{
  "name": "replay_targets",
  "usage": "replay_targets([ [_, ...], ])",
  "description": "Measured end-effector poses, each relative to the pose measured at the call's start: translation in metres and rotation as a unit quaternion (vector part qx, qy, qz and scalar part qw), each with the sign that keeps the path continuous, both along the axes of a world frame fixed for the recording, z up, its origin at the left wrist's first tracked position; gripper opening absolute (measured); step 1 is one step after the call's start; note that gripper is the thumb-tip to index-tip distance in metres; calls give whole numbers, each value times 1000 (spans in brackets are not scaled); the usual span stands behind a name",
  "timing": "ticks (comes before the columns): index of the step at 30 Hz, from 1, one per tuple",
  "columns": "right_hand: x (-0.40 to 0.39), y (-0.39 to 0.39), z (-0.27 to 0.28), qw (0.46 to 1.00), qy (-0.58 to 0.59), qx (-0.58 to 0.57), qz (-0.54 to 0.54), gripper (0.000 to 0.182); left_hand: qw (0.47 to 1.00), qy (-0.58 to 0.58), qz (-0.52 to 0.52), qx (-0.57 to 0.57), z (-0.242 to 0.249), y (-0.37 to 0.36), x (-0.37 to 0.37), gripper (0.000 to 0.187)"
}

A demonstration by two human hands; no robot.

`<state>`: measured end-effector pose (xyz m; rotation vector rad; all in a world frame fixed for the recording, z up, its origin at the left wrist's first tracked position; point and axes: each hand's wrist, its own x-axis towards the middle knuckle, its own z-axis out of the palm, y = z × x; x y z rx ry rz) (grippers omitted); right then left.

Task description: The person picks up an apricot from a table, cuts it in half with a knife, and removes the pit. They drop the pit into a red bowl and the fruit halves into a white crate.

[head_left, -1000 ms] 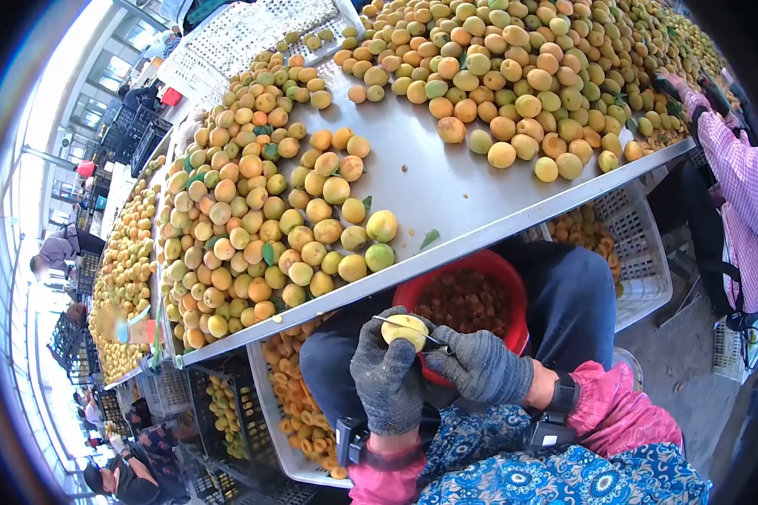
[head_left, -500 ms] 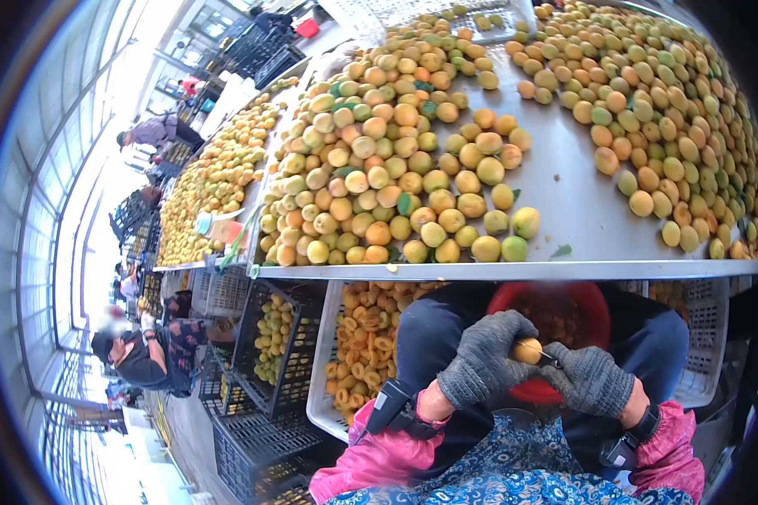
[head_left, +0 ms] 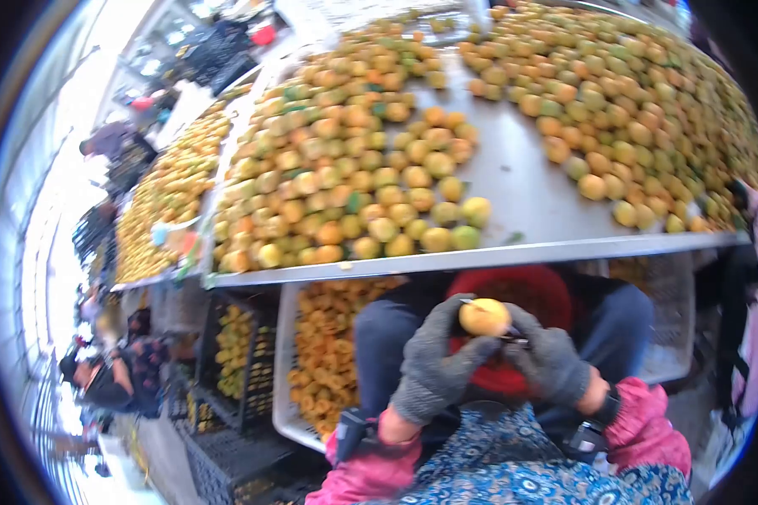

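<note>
My left hand [head_left: 442, 358], in a grey knitted glove, is closed around a yellow-orange apricot [head_left: 484, 317]. My right hand [head_left: 554, 364], gloved alike, grips a small dark metal tool [head_left: 515, 340] at the fruit's right side; its tip is hidden and blurred. Both hands are over a red tub [head_left: 522, 282] between my knees. To the left, a white crate [head_left: 285, 362] holds halved apricots [head_left: 327, 362].
A metal-edged table [head_left: 556, 210] in front bears large heaps of whole apricots [head_left: 312, 185]. Black crates [head_left: 227, 454] are stacked at lower left. Another person [head_left: 114, 374] works farther left. Pink cloth [head_left: 756, 311] shows at the right edge.
The view has shifted, so the table and crates appear farther left. My left hand has turned the apricot upward, showing more of it; the right hand stays beside it with the tool.
</note>
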<state>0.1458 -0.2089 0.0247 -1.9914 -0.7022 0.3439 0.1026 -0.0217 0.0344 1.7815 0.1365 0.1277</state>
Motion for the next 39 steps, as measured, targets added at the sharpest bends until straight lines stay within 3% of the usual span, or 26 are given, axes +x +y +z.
replay_targets([
  [2,-5,2,-7,999,-40,19,4,60,997,35,-19,-73,-3,-12,-11,39],
  [4,-9,-3,-4,998,-1,-50,27,61,994,76,34,-68,9,-25,-15,37],
  [6,-14,-7,-11,999,-15,-38,18,62,995,72,27,-67,6,-29,-18,38],
  [8,-17,-10,-10,999,-29,-20,14,63,999,13,-14,33,3,-30,-19,38],
  [9,-15,-13,-4,997,-16,-62,32,65,999,15,-16,50,-2,-30,-21,39],
  [12,-17,-19,5,992,10,-118,50,67,1000,25,-12,13,-11,-34,-23,35],
  [13,-16,-17,5,989,22,-134,51,67,1000,14,-4,-12,-21,-34,-23,44],
  [14,-16,-16,4,991,-23,-119,52,67,998,16,-12,60,-12,-31,-22,43],
  [22,-8,-14,-10,996,-38,-61,51,69,998,2,-20,65,-22,-26,-12,46],
  [28,-4,-13,-6,995,24,-54,86,60,993,67,-100,-18,-33,-15,-13,46],
  [35,3,-13,-8,992,63,-47,102,59,982,118,-142,-40,-42,-5,-11,45],
  [37,7,-13,-11,988,100,-10,113,59,978,90,-185,29,-48,-2,-10,38],
  [39,12,-11,0,981,158,-15,111,56,979,90,-184,0,-49,-1,-10,37],
])
